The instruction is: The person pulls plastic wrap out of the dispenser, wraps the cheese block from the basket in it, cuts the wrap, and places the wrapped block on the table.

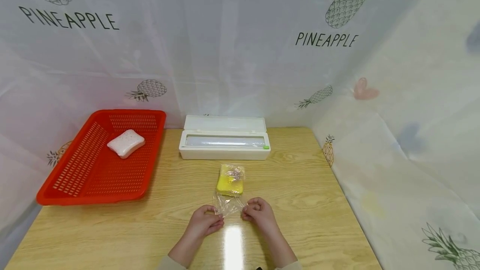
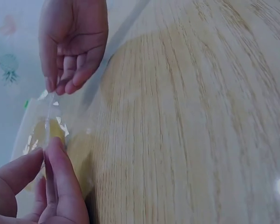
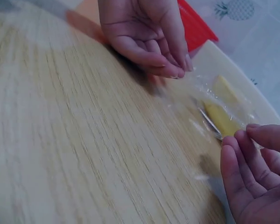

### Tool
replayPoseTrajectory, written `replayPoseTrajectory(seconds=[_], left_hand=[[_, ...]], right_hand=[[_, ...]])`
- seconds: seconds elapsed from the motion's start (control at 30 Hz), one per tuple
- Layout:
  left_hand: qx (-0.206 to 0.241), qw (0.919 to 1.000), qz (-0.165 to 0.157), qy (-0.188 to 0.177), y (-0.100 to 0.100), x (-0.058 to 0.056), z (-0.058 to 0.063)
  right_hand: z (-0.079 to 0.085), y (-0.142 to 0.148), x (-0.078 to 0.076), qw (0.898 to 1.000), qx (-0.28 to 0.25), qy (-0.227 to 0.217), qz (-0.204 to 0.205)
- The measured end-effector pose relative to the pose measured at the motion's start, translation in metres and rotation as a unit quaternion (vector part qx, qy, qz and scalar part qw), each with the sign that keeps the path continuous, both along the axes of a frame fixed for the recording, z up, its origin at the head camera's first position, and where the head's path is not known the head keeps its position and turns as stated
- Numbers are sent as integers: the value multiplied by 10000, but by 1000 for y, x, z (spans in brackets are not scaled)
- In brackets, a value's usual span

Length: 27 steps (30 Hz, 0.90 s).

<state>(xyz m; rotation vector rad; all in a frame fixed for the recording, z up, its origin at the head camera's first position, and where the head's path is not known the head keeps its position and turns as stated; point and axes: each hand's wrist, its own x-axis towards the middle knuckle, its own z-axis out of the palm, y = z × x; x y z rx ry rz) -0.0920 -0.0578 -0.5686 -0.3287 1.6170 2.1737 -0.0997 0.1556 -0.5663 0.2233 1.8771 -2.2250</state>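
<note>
Left hand point(image 1: 203, 221) and right hand point(image 1: 260, 213) pinch clear plastic film point(image 1: 228, 206) at its 7 and 5 o'clock edges; likely flimsy, slippery, best gripped there

Head cam: wide, looks fwd & down from above near side of wood-grain table point(image 1: 300, 195), facing pineapple-print curtain point(image 1: 232, 61). L-wrist cam: close-up, looks past L hand point(image 2: 60, 196) toward R hand point(image 2: 77, 37). R-wrist cam: likewise close, looks opp. way. Both wrist views share yellow block point(image 1: 228, 185) & clear film point(image 1: 228, 206).
</note>
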Motion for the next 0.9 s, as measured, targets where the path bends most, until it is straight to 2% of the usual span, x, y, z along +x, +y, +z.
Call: replayPoseTrajectory(seconds=[0.23, 0.43, 0.63, 0.77, 0.9], left_hand=[[-625, 9973, 2, 385, -7, 6, 5], [-1173, 9887, -10, 933, -11, 10, 4], [-1276, 9831, 16, 1311, -11, 10, 0], [-1434, 9779, -176, 1510, -11, 10, -3], [-1778, 9675, -464, 1738, -14, 9, -4]], right_hand=[[3, -4, 14, 9998, 55, 128, 159], [-4, -12, 27, 9999, -119, 49, 22], [-9, -14, 33, 9989, -315, 295, -192], [-7, -12, 33, 9989, -128, 442, -99], [-3, -8, 31, 9981, 350, 496, 142]])
